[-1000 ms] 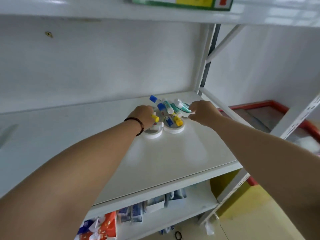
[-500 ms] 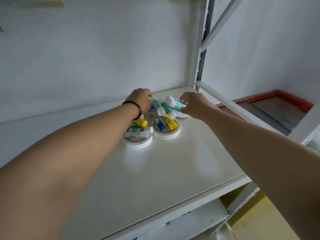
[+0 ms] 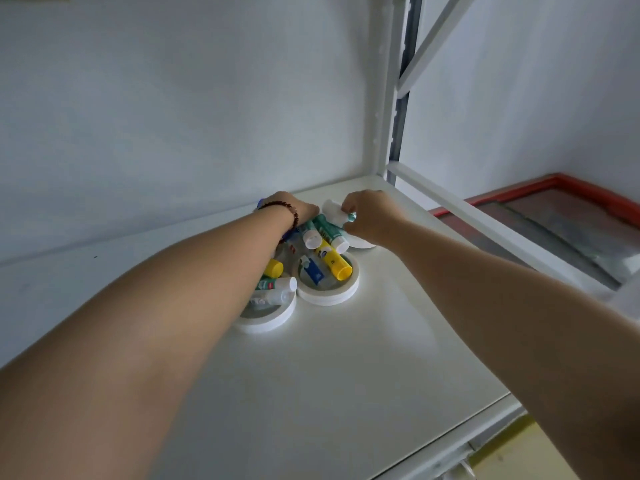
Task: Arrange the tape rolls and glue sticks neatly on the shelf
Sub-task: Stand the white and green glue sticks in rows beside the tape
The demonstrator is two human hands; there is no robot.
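Note:
Three white tape rolls lie flat near the back right of the white shelf (image 3: 346,375): one (image 3: 266,318) nearest me, one (image 3: 329,297) to its right, and one (image 3: 363,244) half hidden under my right hand. Several glue sticks lie piled across them, among them a yellow one (image 3: 332,260) and a green-and-white one (image 3: 325,231). My left hand (image 3: 294,209), with a bead bracelet, curls over the far side of the pile with its fingers hidden. My right hand (image 3: 369,216) pinches a white-capped green glue stick (image 3: 333,208).
The back wall rises just behind the pile. A white upright post (image 3: 384,98) and a side rail (image 3: 485,216) bound the shelf on the right. Beyond the rail lies a red-framed surface (image 3: 571,202). The shelf's front edge runs at lower right.
Both hands have moved toward the back wall over the pile. The right hand's fingers have closed on the white-capped green glue stick. The view has moved closer.

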